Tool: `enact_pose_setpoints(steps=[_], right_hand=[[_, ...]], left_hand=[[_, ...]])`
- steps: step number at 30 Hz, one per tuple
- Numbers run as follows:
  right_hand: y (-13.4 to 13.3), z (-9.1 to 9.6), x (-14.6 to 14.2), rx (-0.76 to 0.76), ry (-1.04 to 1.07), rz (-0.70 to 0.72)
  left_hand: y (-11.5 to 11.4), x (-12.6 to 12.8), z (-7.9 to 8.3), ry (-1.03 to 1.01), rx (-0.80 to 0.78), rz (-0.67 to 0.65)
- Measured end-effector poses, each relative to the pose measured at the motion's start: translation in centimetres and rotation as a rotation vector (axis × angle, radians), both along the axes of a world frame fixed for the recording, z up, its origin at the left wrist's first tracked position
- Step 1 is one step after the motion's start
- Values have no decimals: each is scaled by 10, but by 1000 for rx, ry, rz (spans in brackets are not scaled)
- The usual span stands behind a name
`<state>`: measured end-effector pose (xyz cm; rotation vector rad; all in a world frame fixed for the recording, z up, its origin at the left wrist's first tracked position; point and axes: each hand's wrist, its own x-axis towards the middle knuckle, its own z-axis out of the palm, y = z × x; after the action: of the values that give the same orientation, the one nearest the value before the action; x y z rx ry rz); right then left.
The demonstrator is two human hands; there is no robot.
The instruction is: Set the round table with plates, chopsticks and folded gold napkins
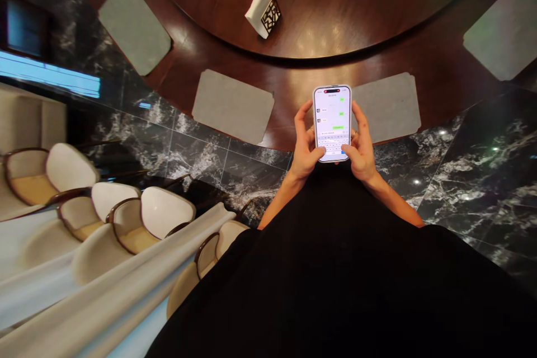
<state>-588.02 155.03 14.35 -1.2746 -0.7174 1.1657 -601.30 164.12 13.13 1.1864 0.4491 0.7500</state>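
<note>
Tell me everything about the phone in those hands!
The smartphone is a slim slab with rounded corners and a pale metal-looking edge, held upright. Its lit screen shows a chat with green bubbles above a keyboard, and a dark pill shape sits at the top. The left hand and right hand wrap its sides, thumbs over the keyboard.

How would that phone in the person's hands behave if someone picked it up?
The phone looks stiff, a rigid flat slab, and is probably heavy for its thinness. Its glossy screen is likely slippery and fragile. Being flat, it probably would not roll.
</note>
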Motion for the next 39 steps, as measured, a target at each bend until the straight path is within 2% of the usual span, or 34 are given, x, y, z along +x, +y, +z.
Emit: enact_pose_setpoints(steps=[5,11,16,21,26,34,39], right_hand=[[2,-1,1,8,-5,5],[5,-14,2,93,-73,-19],[6,-21,4,177,-116,-5],[8,-22,5,139,-119,-33],[8,-24,4,166,-100,-48],[8,-23,5,189,-196,6],[8,-25,5,188,-215,-19]], left_hand=[[2,1,-1,-6,6,-8],[8,0,-10,-29,46,-9],[8,2,-2,-6,33,-14],[7,2,-3,-17,58,-18],[9,3,-5,-18,68,-20],[10,1,-9,-37,90,-17],[8,0,-11,-49,88,-46]])
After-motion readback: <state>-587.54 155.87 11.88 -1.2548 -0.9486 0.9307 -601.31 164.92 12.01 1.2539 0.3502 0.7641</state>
